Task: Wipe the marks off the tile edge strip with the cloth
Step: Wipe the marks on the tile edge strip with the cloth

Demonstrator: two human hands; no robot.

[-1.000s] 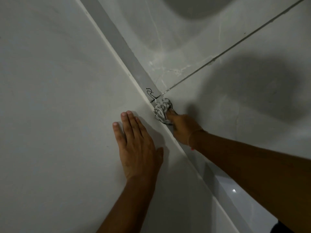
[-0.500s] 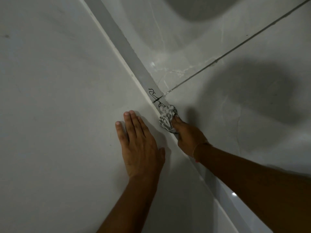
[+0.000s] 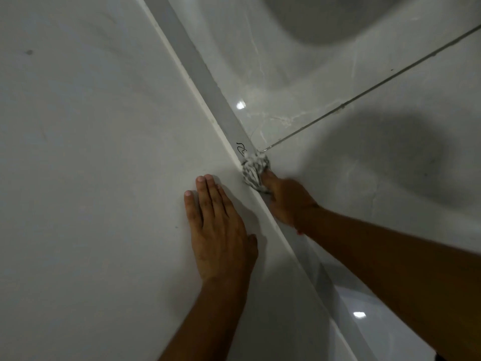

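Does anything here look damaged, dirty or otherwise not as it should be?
Yes. Black scribbled marks sit on the grey tile edge strip, just above the crumpled cloth that the right hand presses there. A small dark spot also shows on the left tile. Nothing looks cracked or spilled.

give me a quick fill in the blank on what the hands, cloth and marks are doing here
1. The crumpled cloth is held in the ____ hand.
2. The left hand lies ____ on the pale tile, holding nothing.
3. The black marks sit on the grey edge strip, just ____ the cloth in the picture.
4. The dark grout line meets the strip right beside the ____.

Missing words: right; flat; above; cloth
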